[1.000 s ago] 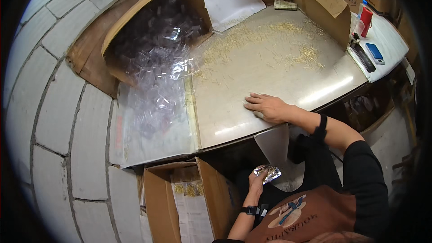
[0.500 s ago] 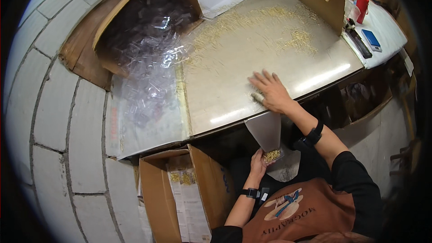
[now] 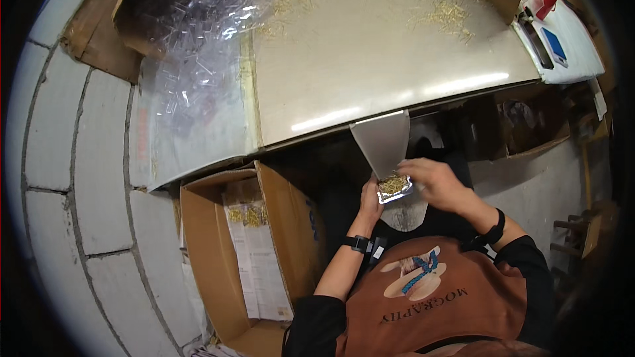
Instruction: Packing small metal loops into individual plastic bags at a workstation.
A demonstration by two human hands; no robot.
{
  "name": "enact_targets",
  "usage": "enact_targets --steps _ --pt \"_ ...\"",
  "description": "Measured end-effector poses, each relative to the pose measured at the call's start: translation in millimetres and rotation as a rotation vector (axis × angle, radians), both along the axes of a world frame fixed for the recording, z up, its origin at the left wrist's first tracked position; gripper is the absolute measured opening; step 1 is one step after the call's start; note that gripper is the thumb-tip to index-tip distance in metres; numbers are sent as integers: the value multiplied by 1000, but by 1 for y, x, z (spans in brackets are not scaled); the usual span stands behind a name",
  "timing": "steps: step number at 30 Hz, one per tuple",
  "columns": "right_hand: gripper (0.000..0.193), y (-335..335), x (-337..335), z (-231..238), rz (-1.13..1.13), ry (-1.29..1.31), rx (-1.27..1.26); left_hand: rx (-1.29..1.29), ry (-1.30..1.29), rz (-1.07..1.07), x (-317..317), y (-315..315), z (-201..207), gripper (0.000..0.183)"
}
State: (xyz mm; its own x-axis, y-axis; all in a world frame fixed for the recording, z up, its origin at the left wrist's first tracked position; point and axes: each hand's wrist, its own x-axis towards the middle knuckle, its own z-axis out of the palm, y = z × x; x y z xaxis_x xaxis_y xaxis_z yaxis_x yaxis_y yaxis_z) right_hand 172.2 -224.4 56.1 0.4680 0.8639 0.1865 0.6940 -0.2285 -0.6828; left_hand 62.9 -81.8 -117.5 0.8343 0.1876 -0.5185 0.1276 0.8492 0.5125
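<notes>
My left hand (image 3: 371,199) is wrapped round a small clear plastic box (image 3: 401,198), held below the table's front edge. Thin gold-coloured pin-like pieces (image 3: 393,184) fill the box in a heap. Over its right side reaches my right hand (image 3: 438,184), fingers stretched toward the heap and slightly blurred; whether the fingertips touch the pieces I cannot tell. Just above the box, a pale chute (image 3: 383,137) slopes down from the table edge.
More gold pieces (image 3: 450,16) lie scattered across the far part of the table (image 3: 370,66). Clear plastic boxes (image 3: 205,53) are piled at left. A cardboard box (image 3: 291,244) with filled clear boxes (image 3: 248,215) stands at lower left. A blue scale (image 3: 554,45) sits at far right.
My right hand has left the tabletop and come down to the box in my left hand. The view has shifted, and the small pile near the table's front edge no longer shows.
</notes>
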Motion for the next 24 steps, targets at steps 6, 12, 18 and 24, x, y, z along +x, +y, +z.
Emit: enact_targets --steps 6,12,18,24 --pt "34 -26 2 -19 -160 70 -84 11 -28 -137 -32 2 26 49" --pt "30 -4 -16 -25 29 -40 1 34 -139 -146 -34 9 69 43" --pt "49 2 -22 -14 174 -277 -45 28 -305 -37 -30 18 107 36" --pt "44 2 -20 2 151 -281 -36 100 -334 -36 -29 22 121 42"
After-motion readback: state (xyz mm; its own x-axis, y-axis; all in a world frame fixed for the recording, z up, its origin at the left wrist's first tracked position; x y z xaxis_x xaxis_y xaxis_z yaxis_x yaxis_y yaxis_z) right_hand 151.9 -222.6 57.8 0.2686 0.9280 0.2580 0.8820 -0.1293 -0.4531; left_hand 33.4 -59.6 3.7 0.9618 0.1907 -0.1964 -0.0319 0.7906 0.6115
